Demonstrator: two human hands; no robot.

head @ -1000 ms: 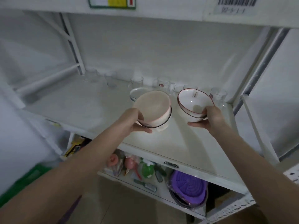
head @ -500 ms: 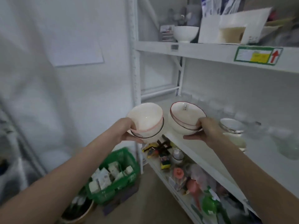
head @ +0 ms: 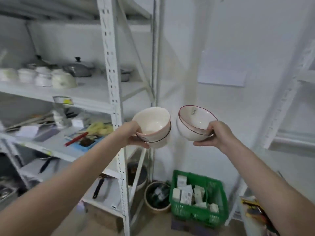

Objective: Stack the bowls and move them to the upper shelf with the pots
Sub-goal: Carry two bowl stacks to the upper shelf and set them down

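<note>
Two small bowl stacks, both held in the air in front of the white wall, apart from each other, each tilted so the insides face the camera. Left stack point(head: 153, 128): two nested bowls, pink-rimmed one sitting inside a dark-rimmed one; left hand point(head: 132, 135) is closed around its near side, thumb on the rim, fingers underneath. Right stack point(head: 196, 123): also looks like two nested bowls, red rim over dark rim, small label inside the top one; right hand point(head: 215, 133) wraps its right side, thumb over the rim, fingers cupped below. Upper shelf point(head: 81, 94) of the white rack is to the left and above the left stack; it carries lidded pots point(head: 80, 68) at the back and white bowls point(head: 64, 80) at the front. Floor below the hands: green basket point(head: 197, 196) with small boxes, round pot-like container point(head: 157, 195) just beside it.
</note>
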